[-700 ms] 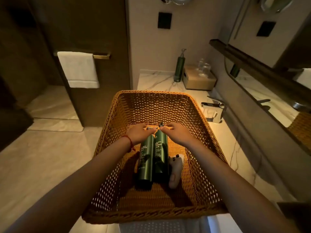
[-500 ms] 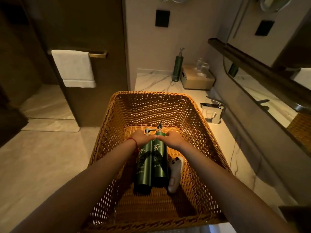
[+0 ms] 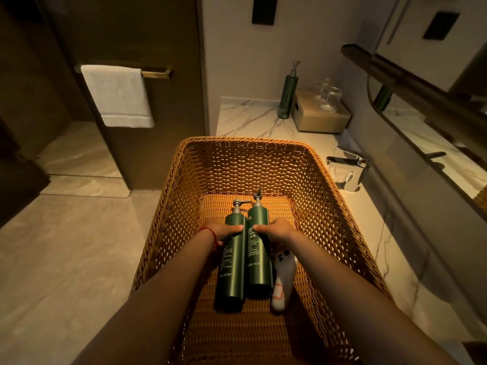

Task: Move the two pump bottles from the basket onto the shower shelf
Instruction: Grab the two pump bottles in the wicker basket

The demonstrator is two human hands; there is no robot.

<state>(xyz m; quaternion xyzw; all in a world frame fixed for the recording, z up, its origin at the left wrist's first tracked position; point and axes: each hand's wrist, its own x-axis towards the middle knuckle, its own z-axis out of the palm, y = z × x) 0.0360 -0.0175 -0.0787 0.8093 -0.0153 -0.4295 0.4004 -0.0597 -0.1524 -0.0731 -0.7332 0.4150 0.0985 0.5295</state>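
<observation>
Two dark green pump bottles lie side by side on the floor of a woven wicker basket [image 3: 313,196], pump heads pointing away from me. My left hand [image 3: 222,229], with a red string at the wrist, wraps around the upper body of the left bottle [image 3: 232,264]. My right hand [image 3: 276,229] wraps around the upper body of the right bottle [image 3: 259,259]. The two bottles touch each other. No shower shelf is in view.
A white remote-like object [image 3: 283,277] lies in the basket beside the right bottle. The basket sits on a marble counter [image 3: 253,119] holding a third green pump bottle [image 3: 288,93], a tan box with glasses [image 3: 321,114] and a chrome tap [image 3: 347,167]. A white towel [image 3: 117,96] hangs at left.
Both hands slid back from the pump heads down to the upper bodies of the bottles and closed around them. The view dipped closer to the basket.
</observation>
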